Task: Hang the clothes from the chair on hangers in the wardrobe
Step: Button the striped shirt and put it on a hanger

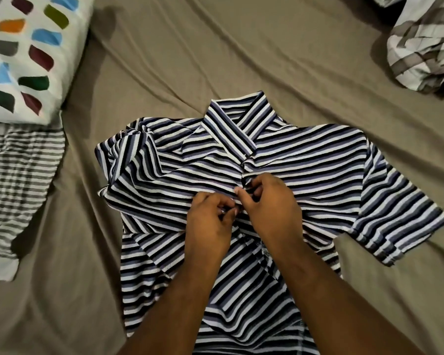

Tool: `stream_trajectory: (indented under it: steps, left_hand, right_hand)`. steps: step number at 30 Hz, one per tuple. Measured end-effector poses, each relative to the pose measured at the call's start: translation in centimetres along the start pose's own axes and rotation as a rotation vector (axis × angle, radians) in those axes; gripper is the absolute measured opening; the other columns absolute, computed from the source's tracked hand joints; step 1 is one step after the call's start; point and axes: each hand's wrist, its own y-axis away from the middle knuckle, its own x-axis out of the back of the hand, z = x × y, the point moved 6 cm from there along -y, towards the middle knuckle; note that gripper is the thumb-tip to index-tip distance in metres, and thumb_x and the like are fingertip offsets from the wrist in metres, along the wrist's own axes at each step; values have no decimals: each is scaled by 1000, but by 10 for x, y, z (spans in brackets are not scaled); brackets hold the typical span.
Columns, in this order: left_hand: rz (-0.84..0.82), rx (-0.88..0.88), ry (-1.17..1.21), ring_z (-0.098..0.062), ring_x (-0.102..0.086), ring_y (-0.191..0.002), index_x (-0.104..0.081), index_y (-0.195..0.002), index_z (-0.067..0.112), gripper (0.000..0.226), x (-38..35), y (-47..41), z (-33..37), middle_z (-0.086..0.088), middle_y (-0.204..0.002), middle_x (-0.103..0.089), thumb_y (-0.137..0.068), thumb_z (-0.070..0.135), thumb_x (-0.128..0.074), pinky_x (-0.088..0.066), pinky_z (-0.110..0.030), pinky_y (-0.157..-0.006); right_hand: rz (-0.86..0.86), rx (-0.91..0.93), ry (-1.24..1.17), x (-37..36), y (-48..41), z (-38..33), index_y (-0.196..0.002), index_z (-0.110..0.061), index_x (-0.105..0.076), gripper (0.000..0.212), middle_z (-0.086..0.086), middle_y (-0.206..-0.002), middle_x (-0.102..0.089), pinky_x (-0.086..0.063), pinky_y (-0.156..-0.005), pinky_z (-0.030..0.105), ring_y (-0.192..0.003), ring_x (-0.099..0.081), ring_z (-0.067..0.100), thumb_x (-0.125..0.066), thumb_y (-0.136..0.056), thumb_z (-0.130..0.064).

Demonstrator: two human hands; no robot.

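A navy, blue and white striped polo shirt lies front up on the bed, collar pointing away from me. Its left sleeve is bunched up and its right sleeve is spread flat. Both my hands meet at the placket in the middle of the chest. My left hand pinches the left edge of the placket with its fingertips. My right hand grips the right edge beside it, fingers curled into the fabric. No hanger, chair or wardrobe is in view.
The bed is covered by a wrinkled taupe sheet. A white pillow with coloured spots lies at far left, a grey-and-white striped garment below it. A crumpled plaid garment sits at top right.
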Motion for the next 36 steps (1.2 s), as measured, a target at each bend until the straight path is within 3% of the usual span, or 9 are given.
stream_trajectory:
  steps: [5,10,12,16,22,28,32,36]
  left_hand:
    - [80,99,173,6,-61,-82,-67,-92,25,7,3,-1,-3,11,-92,-66,-91,25,-74,-46,-5,-68]
    - [126,260,394,-1,-68,-82,-68,-94,23,9,7,-6,-11,8,-89,-72,-91,28,-75,-52,-12,-71]
    - [102,269,422,-3,-68,-83,-68,-95,22,10,7,-5,-6,7,-91,-73,-91,28,-74,-51,-10,-71]
    - [113,179,367,1,-67,-81,-69,-93,23,8,16,3,14,7,-87,-72,-90,27,-75,-49,-7,-69]
    - [74,136,317,2,-69,-76,-71,-93,24,8,13,16,34,9,-82,-73,-89,29,-76,-57,-15,-70]
    - [-6,206,393,-6,-73,-75,-74,-92,20,8,10,17,30,5,-82,-76,-88,27,-77,-62,-26,-70]
    - [-31,212,411,-9,-73,-73,-74,-93,19,5,12,19,28,3,-82,-76,-90,24,-75,-56,-18,-60]
    - [-57,242,474,-9,-73,-75,-74,-94,19,4,10,21,25,2,-83,-76,-91,22,-74,-58,-20,-68]
  right_hand:
    - [27,-4,-210,2,-2,11,-103,-28,-68,32,-11,-90,-67,-56,-74,38,-84,-63,10,-52,-99,-56]
    - [0,-56,-101,-1,-3,8,-102,-33,-63,27,-14,-90,-63,-50,-64,29,-80,-61,5,-69,-87,-55]
    - [36,-59,-103,0,-3,6,-103,-31,-66,17,-12,-93,-66,-52,-67,29,-84,-63,9,-66,-91,-43]
    - [98,-102,-371,12,7,16,-97,-28,-71,8,-11,-92,-69,-60,-77,38,-84,-67,7,-67,-94,-33]
    - [97,-36,-594,38,42,5,-90,-29,-70,5,-12,-83,-70,-53,-70,17,-78,-66,2,-69,-95,-29]
    - [13,-16,-561,25,44,5,-98,-26,-71,3,-12,-92,-71,-58,-81,29,-86,-68,3,-69,-95,-25]
    - [45,-36,-545,23,40,8,-100,-25,-70,5,-11,-92,-71,-58,-82,32,-86,-67,3,-68,-96,-25]
    - [56,-14,-496,20,43,8,-107,-22,-71,12,-12,-97,-70,-57,-86,33,-91,-66,3,-67,-96,-25]
